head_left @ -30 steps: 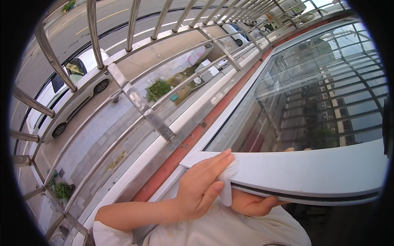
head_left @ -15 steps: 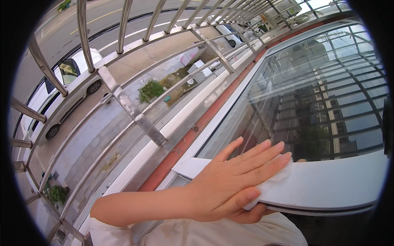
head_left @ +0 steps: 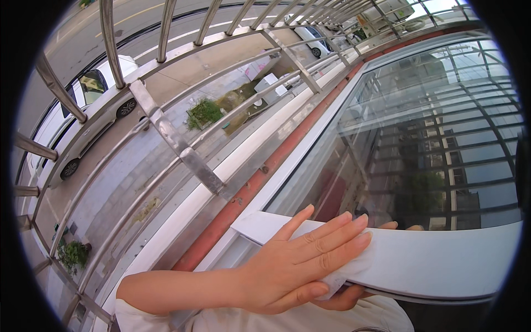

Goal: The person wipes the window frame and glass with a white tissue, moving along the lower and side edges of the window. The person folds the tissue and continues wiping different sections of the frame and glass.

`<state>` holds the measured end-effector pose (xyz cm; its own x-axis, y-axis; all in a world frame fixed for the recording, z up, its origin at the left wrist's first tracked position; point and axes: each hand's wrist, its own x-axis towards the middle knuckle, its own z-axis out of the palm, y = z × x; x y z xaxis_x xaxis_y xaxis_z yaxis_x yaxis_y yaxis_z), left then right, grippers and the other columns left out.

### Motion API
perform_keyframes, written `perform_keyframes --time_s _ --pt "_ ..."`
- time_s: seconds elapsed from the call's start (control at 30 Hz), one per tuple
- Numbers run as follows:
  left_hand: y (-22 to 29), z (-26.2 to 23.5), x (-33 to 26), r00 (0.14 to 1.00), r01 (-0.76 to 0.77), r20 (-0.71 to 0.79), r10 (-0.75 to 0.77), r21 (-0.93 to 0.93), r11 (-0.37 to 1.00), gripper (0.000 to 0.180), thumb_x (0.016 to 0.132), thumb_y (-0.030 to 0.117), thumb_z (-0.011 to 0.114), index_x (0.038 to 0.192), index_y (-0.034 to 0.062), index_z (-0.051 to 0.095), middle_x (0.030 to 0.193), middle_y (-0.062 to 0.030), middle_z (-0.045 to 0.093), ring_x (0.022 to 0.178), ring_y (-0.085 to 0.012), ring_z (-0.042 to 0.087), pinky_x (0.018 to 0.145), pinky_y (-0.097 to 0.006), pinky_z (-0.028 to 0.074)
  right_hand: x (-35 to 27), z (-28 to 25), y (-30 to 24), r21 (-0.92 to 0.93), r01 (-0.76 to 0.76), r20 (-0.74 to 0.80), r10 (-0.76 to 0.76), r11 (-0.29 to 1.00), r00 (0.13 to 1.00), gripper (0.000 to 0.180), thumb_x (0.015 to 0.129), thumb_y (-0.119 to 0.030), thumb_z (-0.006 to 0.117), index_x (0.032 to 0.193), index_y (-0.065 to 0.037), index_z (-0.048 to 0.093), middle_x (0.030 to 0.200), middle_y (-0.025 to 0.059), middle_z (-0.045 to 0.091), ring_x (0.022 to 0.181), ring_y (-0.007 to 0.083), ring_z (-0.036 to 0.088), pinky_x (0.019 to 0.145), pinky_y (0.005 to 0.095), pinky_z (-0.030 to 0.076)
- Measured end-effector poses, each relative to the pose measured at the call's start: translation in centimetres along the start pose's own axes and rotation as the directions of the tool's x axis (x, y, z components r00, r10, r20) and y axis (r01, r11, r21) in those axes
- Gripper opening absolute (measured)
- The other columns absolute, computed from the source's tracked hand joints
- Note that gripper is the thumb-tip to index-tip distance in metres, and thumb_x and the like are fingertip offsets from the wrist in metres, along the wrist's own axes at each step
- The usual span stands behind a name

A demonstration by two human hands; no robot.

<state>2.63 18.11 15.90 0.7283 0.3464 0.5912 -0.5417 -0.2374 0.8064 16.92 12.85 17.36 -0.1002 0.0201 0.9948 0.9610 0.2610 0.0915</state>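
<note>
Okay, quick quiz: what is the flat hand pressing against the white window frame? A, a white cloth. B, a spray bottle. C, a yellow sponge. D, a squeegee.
A: the left hand lies flat on a white cloth on the white window frame, with the cloth's edge showing beneath the fingers.

Two hands (head_left: 298, 265) on one white window frame (head_left: 442, 260), one white cloth (head_left: 354, 271), two white cars (head_left: 83, 122) and two green plants (head_left: 204, 112).

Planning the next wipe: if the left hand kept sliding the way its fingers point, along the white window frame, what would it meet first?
The left hand, flat on a white cloth, points right along the white window frame. That stretch looks bare to the picture's edge. Fingertips of another hand curl over the frame's far edge, probably just outside the path.
</note>
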Motion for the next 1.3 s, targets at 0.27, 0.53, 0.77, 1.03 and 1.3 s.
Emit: perform_keyframes --time_s 0.27,0.53,0.77,1.03,1.3 --pt "-4.3 0.3 -5.1 0.967 0.224 -0.183 -0.179 0.268 0.937 0.053 0.107 0.038 0.033 0.152 0.011 0.042 0.159 -0.0101 0.039 0.148 -0.0286 0.034 0.119 -0.057 0.013 0.4 0.6 -1.3 0.09 -0.147 -0.059 0.152 0.985 0.987 0.076 0.091 -0.023 0.04 0.159 -0.001 0.014 0.154 0.0404 0.022 0.142 0.0536 0.029 0.117 0.06 0.03" --pt "-3.6 2.0 -3.2 0.964 -0.081 -0.227 0.141 0.255 0.963 0.047 0.105 0.029 0.039 0.143 0.0061 0.053 0.148 -0.0138 0.052 0.14 -0.0297 0.047 0.118 -0.048 0.023 0.9 1.7 -3.0 0.659 -0.202 -0.14 0.382 0.724 0.913 0.072 0.095 -0.025 0.036 0.158 0.003 0.014 0.153 0.0411 0.023 0.14 0.0552 0.032 0.114 0.0604 0.034" --pt "-8.1 -0.2 -8.2 0.942 0.298 -0.206 -0.264 0.155 0.942 0.051 0.108 0.034 0.032 0.15 0.0063 0.044 0.155 -0.0117 0.044 0.147 -0.0294 0.035 0.12 -0.049 0.02 -0.3 -0.2 -0.3 -0.212 0.075 0.002 -0.076 0.974 0.997 0.066 0.1 -0.025 0.033 0.151 0.015 0.02 0.148 0.0456 0.025 0.129 0.063 0.041 0.104 0.0672 0.044" --pt "-10.4 -4.0 -4.6 0.869 0.457 0.148 -0.472 0.123 0.881 0.052 0.107 0.028 0.03 0.154 0.0063 0.035 0.165 -0.0116 0.025 0.154 -0.0297 0.014 0.123 -0.047 0.01 0.7 3.0 -1.9 0.793 0.005 -0.186 0.235 0.609 0.954 0.068 0.098 -0.026 0.033 0.147 0.019 0.023 0.144 0.0465 0.031 0.13 0.0624 0.039 0.105 0.0724 0.039" --pt "-15.8 -1.8 -0.5 0.902 0.429 0.024 -0.431 0.072 0.901 0.054 0.101 0.01 0.032 0.154 0.0047 0.033 0.164 -0.0133 0.025 0.154 -0.0309 0.014 0.124 -0.046 0.013 -0.5 -1.2 0.1 0.028 0.097 0.005 -0.097 0.995 0.995 0.047 0.1 -0.026 0.044 0.132 0.009 0.044 0.13 0.0349 0.051 0.118 0.0468 0.055 0.096 0.0573 0.049"
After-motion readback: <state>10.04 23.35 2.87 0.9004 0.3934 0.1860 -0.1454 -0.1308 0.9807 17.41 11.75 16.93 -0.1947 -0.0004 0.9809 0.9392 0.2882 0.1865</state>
